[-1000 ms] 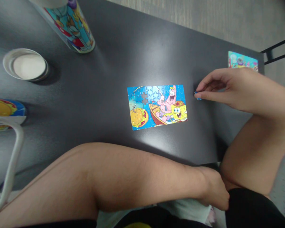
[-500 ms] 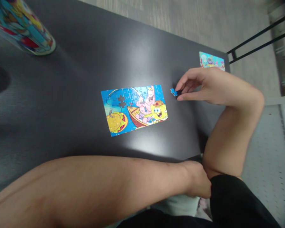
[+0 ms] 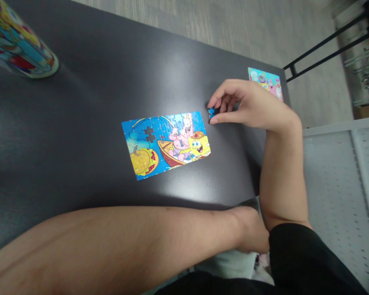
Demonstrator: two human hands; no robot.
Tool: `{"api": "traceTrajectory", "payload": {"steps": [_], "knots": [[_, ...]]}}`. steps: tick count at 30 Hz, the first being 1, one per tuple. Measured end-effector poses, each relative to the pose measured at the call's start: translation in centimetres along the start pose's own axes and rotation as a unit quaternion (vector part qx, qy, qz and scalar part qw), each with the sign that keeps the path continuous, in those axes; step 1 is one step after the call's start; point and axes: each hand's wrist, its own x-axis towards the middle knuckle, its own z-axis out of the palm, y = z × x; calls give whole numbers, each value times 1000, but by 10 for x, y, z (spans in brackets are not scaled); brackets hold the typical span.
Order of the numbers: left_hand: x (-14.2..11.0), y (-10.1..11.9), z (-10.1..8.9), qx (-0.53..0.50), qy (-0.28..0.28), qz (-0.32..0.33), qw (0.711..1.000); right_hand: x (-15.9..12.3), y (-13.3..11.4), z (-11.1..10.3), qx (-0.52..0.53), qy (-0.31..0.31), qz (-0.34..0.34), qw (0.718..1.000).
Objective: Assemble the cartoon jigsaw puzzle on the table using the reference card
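My right hand point(image 3: 244, 100) hovers just past the upper right corner of a jigsaw puzzle point(image 3: 172, 151), thumb and forefinger closed on a small blue puzzle piece point(image 3: 211, 112). The puzzle lies flat on the dark table, showing cartoon figures in a boat and a large burger against blue. A dark gap point(image 3: 149, 134) shaped like a piece shows in its upper left part. My left forearm stretches along the table's near edge. The left hand point(image 3: 252, 229) is tucked beneath my right elbow, its fingers hidden.
A colourful printed picture card point(image 3: 266, 82) lies at the table's far right corner, partly behind my right hand. A cartoon-printed canister point(image 3: 27, 53) stands at the upper left. Black metal bars point(image 3: 322, 57) and a grey perforated panel point(image 3: 332, 176) are off the table's right side.
The view has shifted right, so the cup and the other printed container have left the picture. My right hand has brought the puzzle piece closer to the puzzle's upper right corner.
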Motion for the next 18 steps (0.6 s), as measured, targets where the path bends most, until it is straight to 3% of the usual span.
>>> {"api": "traceTrajectory", "payload": {"steps": [5,11,15,18], "knots": [[3,-2,5,1,4,9,1000,0,2,-1,-11,21,-3,1000],[12,-2,23,18,50,13,998,1,4,4,21,18,-18,999],[23,-3,37,53,96,33,993,11,4,27,141,56,-130,980],[34,-6,44,83,119,47,988,16,-13,54,181,46,-176,967]]}}
